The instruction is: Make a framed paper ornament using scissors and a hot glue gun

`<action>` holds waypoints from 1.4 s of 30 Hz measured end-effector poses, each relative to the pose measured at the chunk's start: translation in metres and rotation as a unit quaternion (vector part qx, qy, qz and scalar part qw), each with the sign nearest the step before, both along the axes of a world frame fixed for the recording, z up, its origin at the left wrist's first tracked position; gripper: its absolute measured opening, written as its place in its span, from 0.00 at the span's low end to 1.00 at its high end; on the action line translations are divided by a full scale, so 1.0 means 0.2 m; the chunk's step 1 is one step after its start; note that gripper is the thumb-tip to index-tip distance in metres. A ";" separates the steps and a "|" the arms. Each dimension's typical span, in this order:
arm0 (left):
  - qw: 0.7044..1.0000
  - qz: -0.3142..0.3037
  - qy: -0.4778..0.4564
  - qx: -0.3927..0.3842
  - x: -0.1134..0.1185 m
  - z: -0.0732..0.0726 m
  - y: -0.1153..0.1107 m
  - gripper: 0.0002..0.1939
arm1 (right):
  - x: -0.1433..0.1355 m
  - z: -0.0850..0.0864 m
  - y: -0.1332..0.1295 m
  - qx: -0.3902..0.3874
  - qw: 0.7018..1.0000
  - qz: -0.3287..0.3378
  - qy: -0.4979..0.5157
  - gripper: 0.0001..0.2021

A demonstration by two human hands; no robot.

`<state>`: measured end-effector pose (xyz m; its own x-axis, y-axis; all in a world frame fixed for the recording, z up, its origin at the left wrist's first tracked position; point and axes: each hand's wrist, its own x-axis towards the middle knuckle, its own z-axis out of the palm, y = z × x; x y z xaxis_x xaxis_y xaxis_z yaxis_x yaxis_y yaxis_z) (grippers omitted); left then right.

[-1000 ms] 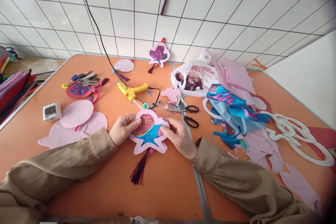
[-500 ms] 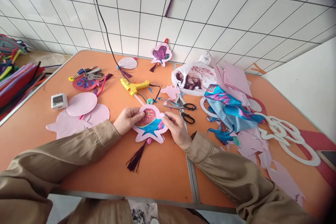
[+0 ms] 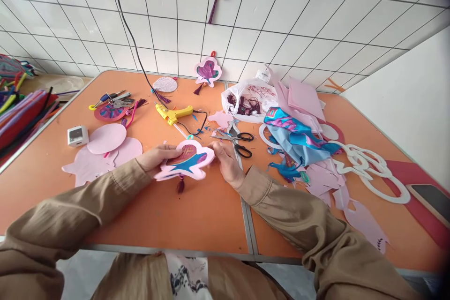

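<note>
Between my hands is a pink felt pendant [image 3: 190, 167] with a purple and blue satin centre, tilted and slightly blurred. My left hand [image 3: 158, 158] pinches its left edge, thumb on top. From its lower edge hangs a dark purple tassel [image 3: 180, 184], and a small teal loop shows at its top. At the right edge, my right hand [image 3: 228, 164] is closed, thumb against curled fingers; what lies in them is hidden. Behind the pendant lie a yellow hot glue gun [image 3: 174, 114] and black-handled scissors [image 3: 242, 143].
Pink felt cut-outs [image 3: 105, 139] and a white charger [image 3: 77, 136] lie left, near keys [image 3: 121, 102]. Towards the right are a plastic bag of tassels [image 3: 246, 101], blue satin cloth [image 3: 293, 136], white rings [image 3: 386, 187] and a phone [image 3: 431, 201]. A black cord [image 3: 128, 33] hangs down to the table.
The pendant has tipped from facing me to a flatter tilt, and its tassel looks shorter. My right hand has shifted off its front face to the right edge. The view has moved slightly.
</note>
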<state>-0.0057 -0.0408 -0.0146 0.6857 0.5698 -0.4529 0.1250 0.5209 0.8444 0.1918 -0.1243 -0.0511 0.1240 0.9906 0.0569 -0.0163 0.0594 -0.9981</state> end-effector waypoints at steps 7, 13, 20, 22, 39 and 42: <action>0.987 -0.121 -0.020 -0.106 -0.12 0.10 -0.13 0.17 | 0.00 0.01 0.00 -0.036 0.999 -0.004 0.036 0.30; 0.993 -0.065 0.039 0.087 -0.07 0.01 -0.07 0.22 | 0.00 0.00 0.00 -0.031 0.999 -0.007 0.035 0.29; 0.778 -0.078 0.307 0.543 -0.08 -0.08 -0.05 0.18 | -0.01 0.01 -0.01 -0.028 0.999 -0.013 0.033 0.28; 0.710 -0.090 0.363 0.596 -0.09 -0.07 -0.07 0.19 | -0.01 0.02 -0.02 -0.029 0.999 -0.014 0.028 0.27; 0.764 -0.053 0.238 0.597 -0.09 0.07 -0.02 0.09 | -0.01 0.07 0.00 0.023 0.997 -0.029 -0.069 0.09; 0.792 -0.069 0.225 0.564 -0.06 0.08 -0.02 0.12 | -0.02 0.13 0.00 0.049 0.994 0.020 -0.095 0.06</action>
